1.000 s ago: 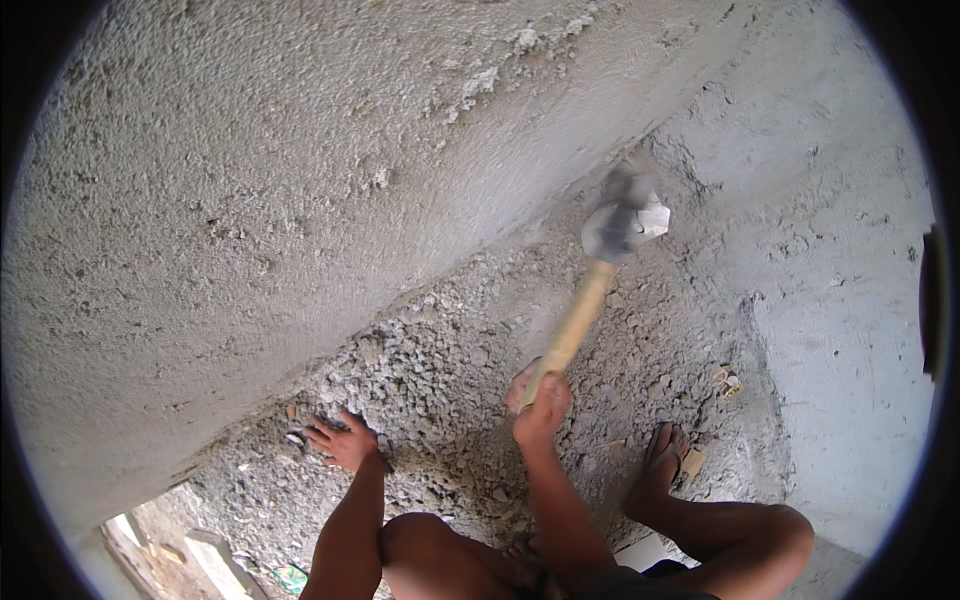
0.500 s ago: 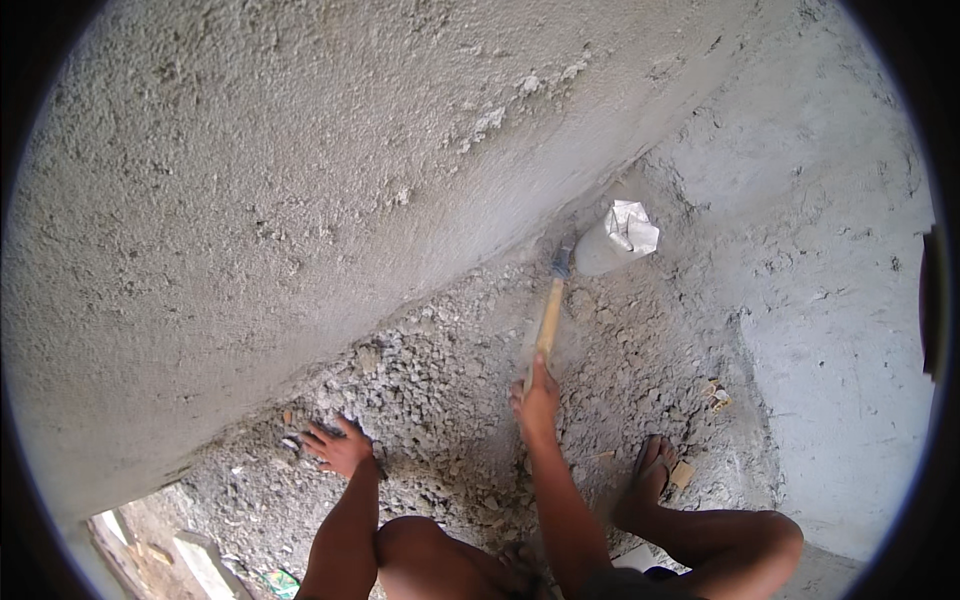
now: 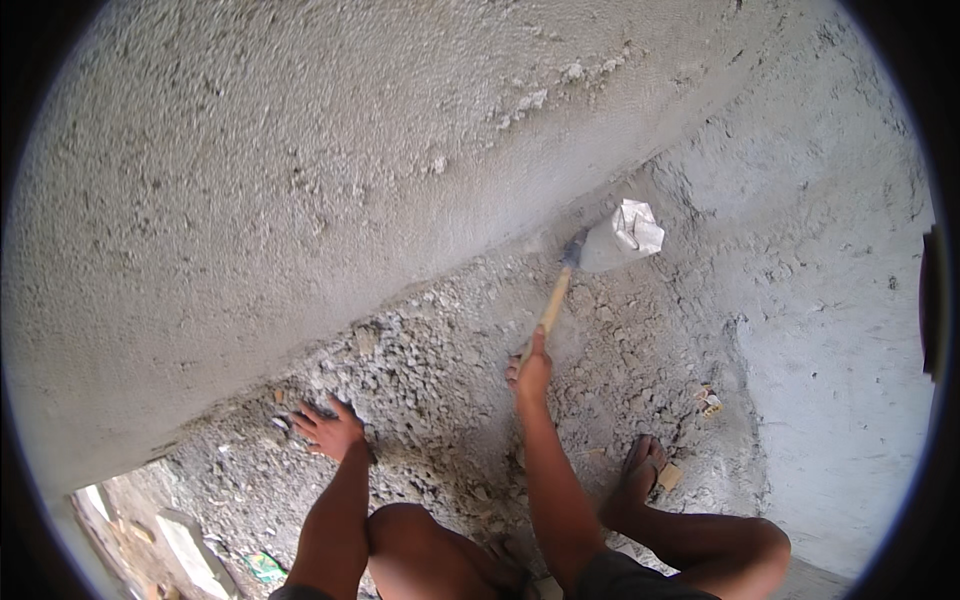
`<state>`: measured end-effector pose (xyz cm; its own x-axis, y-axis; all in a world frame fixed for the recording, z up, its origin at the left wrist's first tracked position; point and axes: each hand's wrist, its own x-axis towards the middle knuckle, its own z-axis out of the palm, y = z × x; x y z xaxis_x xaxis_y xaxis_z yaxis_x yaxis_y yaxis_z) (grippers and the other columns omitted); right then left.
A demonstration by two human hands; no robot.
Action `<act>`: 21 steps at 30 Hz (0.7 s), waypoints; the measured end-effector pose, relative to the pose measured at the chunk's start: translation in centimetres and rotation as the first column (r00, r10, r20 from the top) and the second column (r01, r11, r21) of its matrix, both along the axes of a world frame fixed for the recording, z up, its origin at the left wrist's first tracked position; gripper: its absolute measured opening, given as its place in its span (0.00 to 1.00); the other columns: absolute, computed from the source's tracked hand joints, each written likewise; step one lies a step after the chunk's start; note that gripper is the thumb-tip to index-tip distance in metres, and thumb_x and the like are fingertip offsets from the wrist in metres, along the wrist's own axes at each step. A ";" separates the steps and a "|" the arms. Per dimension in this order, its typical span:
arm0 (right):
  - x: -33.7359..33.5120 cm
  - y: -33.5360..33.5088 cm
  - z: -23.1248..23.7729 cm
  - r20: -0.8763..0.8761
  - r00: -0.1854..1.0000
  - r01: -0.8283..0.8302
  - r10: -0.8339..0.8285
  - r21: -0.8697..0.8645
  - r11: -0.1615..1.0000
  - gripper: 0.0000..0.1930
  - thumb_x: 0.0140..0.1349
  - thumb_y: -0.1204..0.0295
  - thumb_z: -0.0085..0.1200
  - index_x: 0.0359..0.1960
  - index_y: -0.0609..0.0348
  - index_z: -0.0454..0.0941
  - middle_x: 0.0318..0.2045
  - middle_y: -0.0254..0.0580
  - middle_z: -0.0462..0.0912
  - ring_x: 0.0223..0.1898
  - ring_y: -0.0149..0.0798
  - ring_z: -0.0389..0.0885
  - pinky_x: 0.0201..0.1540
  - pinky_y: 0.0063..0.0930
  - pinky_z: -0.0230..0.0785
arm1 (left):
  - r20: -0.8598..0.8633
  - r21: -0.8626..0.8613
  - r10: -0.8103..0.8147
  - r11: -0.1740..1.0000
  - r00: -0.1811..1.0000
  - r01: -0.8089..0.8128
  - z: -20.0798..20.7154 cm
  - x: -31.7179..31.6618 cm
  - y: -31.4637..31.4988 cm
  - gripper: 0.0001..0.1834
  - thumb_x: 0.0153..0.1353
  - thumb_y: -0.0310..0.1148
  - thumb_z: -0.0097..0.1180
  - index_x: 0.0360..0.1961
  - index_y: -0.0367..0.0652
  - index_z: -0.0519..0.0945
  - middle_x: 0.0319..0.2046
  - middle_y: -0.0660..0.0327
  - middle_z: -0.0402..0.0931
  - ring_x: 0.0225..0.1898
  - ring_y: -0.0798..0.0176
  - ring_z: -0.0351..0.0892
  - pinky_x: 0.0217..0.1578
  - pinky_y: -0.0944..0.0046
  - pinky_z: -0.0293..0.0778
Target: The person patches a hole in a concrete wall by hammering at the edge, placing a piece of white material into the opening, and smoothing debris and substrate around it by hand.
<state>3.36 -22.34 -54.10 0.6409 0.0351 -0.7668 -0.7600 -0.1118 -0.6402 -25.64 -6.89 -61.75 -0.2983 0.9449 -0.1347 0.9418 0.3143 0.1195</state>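
Observation:
My right hand [image 3: 531, 373] is wrapped around the pale wooden handle of a hand tool [image 3: 557, 298]. The tool's narrow grey metal head reaches up to the left side of a pale pipe stub [image 3: 605, 248]; its exact shape is unclear. A crumpled silvery cover caps the stub's top, and the stub leans out of the rubble near the corner. Off to the left, my left hand [image 3: 332, 430] rests palm down with fingers spread on the loose rubble [image 3: 430, 370], holding nothing.
A rough cement wall [image 3: 250, 190] runs diagonally along the far side, meeting a smoother wall [image 3: 840, 400] at the right. My sandalled right foot [image 3: 644, 468] stands on the rubble beside a small tan chip [image 3: 670, 476]. Bottom left lie a pale board [image 3: 192, 548] and a green wrapper [image 3: 265, 567].
The tool's head has shifted slightly right and up against the pipe stub, my right hand moving with it. My left hand stays planted on the rubble while the whole view has shifted a little.

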 end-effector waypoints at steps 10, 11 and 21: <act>-5.8 -2.6 5.8 0.360 0.930 -0.060 -0.070 0.337 0.939 0.24 0.73 0.47 0.48 0.31 0.58 0.69 0.20 0.32 0.70 0.17 0.28 0.67 0.19 0.25 0.60 | 0.009 0.033 0.019 0.999 1.000 -0.019 -0.3 -0.7 0.1 0.43 0.68 0.65 0.41 0.77 0.52 0.56 0.78 0.51 0.43 0.79 0.45 0.42 0.69 0.26 0.44; -4.3 -1.9 6.5 0.655 0.753 -0.218 -0.065 0.342 0.914 0.24 0.73 0.48 0.48 0.32 0.58 0.69 0.20 0.32 0.69 0.17 0.27 0.67 0.19 0.24 0.59 | 0.011 0.041 0.017 0.999 1.000 -0.018 -0.3 -0.8 0.2 0.43 0.68 0.64 0.42 0.77 0.52 0.56 0.78 0.51 0.44 0.79 0.45 0.42 0.69 0.26 0.44; 2.8 4.3 -2.7 0.103 0.986 0.119 -0.129 0.097 0.988 0.24 0.71 0.43 0.47 0.32 0.52 0.69 0.19 0.30 0.68 0.15 0.26 0.63 0.16 0.21 0.53 | 0.001 0.045 0.011 0.999 1.000 -0.011 -0.5 0.0 0.0 0.43 0.68 0.65 0.41 0.76 0.53 0.57 0.78 0.51 0.46 0.78 0.44 0.44 0.68 0.26 0.47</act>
<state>6.19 -18.00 -56.84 0.7236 0.0158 -0.6900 -0.6900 0.0406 -0.7227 -25.68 -6.85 -62.20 -0.3087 0.9467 -0.0923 0.9382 0.3190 0.1342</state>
